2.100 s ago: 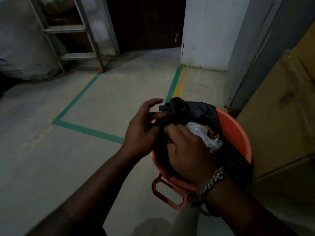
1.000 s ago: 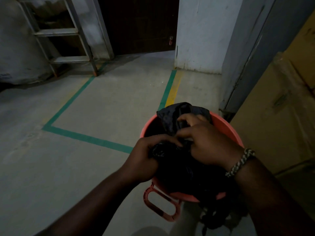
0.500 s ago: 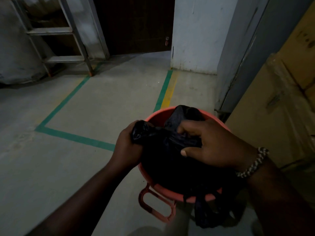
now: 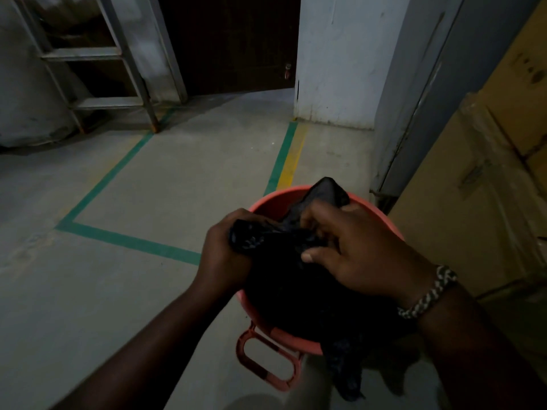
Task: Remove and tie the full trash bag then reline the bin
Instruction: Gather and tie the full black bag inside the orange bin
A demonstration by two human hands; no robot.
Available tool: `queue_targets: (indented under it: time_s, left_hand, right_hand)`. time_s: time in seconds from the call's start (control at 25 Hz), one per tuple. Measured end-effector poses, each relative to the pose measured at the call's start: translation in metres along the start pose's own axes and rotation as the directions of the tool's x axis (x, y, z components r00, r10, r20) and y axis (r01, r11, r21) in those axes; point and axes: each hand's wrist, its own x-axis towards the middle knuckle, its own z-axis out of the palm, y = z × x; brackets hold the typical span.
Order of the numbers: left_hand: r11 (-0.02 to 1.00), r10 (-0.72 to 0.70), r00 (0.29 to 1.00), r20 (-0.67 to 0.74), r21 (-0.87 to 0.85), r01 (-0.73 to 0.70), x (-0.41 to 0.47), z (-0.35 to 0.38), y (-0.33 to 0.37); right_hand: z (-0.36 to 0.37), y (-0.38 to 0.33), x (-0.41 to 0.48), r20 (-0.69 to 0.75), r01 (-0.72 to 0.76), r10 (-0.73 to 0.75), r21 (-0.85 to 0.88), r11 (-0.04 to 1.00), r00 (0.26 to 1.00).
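Head view: I look down at both my hands over the bin.
Left hand: my left hand (image 4: 225, 255) is fisted tight around a gathered bunch of the crumpled black plastic trash bag (image 4: 296, 279).
Right hand: my right hand (image 4: 355, 250) is curled closed on the other gathered part of the bag, thumb pressed on the plastic; a braided black-and-white wristband (image 4: 429, 292) sits on that wrist.
Bag: it sits inside the round salmon-red plastic bin (image 4: 275, 199), its mouth drawn up between my fists; one flap sticks up past my right hand, and a loose piece hangs over the near rim to the floor.
Bin: it stands on the grey concrete floor (image 4: 118, 291), its looped handle (image 4: 266, 362) lying out towards me.
Right side: tan cardboard boxes (image 4: 473, 202) stand close beside the bin, with a grey metal door frame (image 4: 414, 99) just behind.
Left side: open floor crossed by green tape lines (image 4: 127, 241).
Far: a metal stepladder (image 4: 97, 69), a dark doorway (image 4: 233, 42) and a white wall corner (image 4: 337, 63) stand well apart from the bin.
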Motion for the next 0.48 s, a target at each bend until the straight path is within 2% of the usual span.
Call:
queue_targets:
  time_s: [0.08,0.12,0.16,0.24,0.28,0.36,0.44,0.48]
  left_hand:
    - [0.998,-0.065,0.993,-0.095,0.019,0.067,0.006,-0.008,-0.003]
    - [0.994,-0.102,0.988,-0.120,0.014,0.104,0.008,-0.010,-0.003]
    - [0.993,-0.121,0.987,-0.108,0.000,0.121,0.009,-0.010,-0.001]
    - [0.998,-0.062,0.998,-0.005,-0.031,0.062,0.005,-0.004,0.002]
    - [0.999,-0.015,0.998,0.057,-0.044,0.017,0.002,0.002,0.006]
    - [0.996,0.055,0.985,0.162,-0.084,-0.041,-0.004,0.011,0.011]
    - [0.991,0.091,0.976,0.197,-0.113,-0.070,-0.006,0.011,0.009]
    - [0.991,0.095,0.979,0.180,-0.109,-0.076,-0.005,0.009,0.008]
  right_hand:
    - [-0.008,0.017,-0.003,0.205,-0.073,0.128,-0.258,0.963,0.970]
    - [-0.012,0.022,-0.003,0.194,-0.085,0.161,-0.352,0.932,0.968]
    - [-0.016,0.023,-0.003,0.094,-0.109,0.152,-0.362,0.926,0.984]
    - [-0.015,0.018,-0.002,-0.087,-0.099,0.083,-0.198,0.975,0.993]
    - [-0.010,0.010,0.000,-0.081,-0.051,0.043,-0.097,0.994,0.996]
    - [0.003,-0.009,0.005,0.081,-0.001,-0.006,0.082,0.997,0.997]
    - [0.016,-0.009,0.005,0.229,-0.064,0.045,0.076,0.995,0.972]
    - [0.015,-0.002,0.004,0.238,-0.088,0.078,0.030,0.996,0.968]
